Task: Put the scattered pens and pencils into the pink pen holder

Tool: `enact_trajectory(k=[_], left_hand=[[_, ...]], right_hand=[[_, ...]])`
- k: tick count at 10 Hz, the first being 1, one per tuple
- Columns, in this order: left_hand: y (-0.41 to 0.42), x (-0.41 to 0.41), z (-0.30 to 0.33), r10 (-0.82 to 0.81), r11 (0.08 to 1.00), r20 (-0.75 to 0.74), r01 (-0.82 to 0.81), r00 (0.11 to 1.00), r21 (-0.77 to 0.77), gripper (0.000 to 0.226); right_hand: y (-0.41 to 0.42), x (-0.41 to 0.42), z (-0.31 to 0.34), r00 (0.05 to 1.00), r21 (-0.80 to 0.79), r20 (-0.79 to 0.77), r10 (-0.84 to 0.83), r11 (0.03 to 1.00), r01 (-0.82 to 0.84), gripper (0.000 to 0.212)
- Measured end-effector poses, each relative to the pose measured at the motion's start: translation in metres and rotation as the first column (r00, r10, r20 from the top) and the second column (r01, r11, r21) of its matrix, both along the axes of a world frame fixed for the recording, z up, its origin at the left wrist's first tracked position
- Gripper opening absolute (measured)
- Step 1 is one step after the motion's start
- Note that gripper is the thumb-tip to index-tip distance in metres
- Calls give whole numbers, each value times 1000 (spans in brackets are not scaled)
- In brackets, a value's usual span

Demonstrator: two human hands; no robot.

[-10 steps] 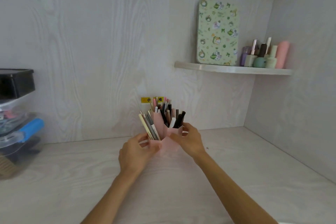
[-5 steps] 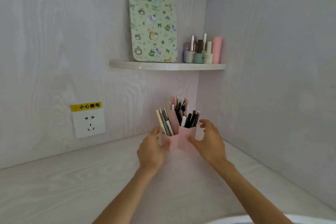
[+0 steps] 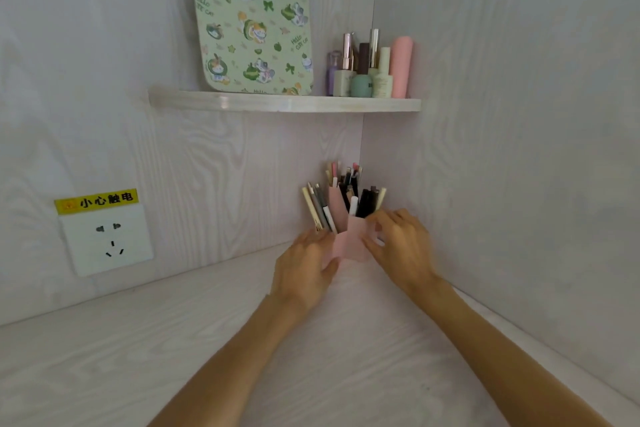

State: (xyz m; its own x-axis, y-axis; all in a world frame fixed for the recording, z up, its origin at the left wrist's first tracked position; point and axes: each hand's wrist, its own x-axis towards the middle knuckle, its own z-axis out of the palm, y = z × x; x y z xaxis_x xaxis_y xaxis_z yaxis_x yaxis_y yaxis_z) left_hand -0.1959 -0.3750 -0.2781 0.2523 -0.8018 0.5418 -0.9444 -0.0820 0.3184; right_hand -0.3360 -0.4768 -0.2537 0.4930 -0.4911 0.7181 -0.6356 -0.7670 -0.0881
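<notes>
While both hands bracket it, the pink pen holder stands upright on the desk surface, pushed far back into the corner where the far wall meets the right wall. Its compartments are filled with pens and pencils: a pale and grey group leans out to the left, a taller cluster stands at the far side, and dark and white ones lean to the right.

The left hand lies against the holder's left side, its thumb curled against the near face (the fingers behind the holder are hidden, so the full grip cannot be confirmed). The right hand is at the holder's right side with fingers spread and only slightly bent; the fingertips sit at or just beside the pink wall, and motion blur prevents telling whether they touch.

Above the holder, a corner shelf carries a green patterned board leaning on the far wall, and to its right a group of small bottles. At left, a white wall socket sits under a yellow warning label.
</notes>
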Motion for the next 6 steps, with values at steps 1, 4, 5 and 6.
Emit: enact_trajectory(k=[1, 4, 5, 6], left_hand=[[-19, 5, 1, -38, 991, 146, 18, 989, 134, 60], [-39, 18, 8, -8, 969, 197, -41, 980, 244, 77], [-40, 17, 10, -11, 937, 185, -54, 983, 344, 79], [-34, 6, 1, 38, 941, 37, -48, 999, 336, 71]], right_hand=[[-15, 6, 5, 996, -38, -82, -40, 999, 37, 30], [-37, 13, 5, 1000, 81, 9, -28, 996, 27, 23], [-35, 15, 1, 999, 93, 36, -37, 995, 33, 22], [-32, 16, -2, 997, 120, 24, -67, 991, 63, 22]])
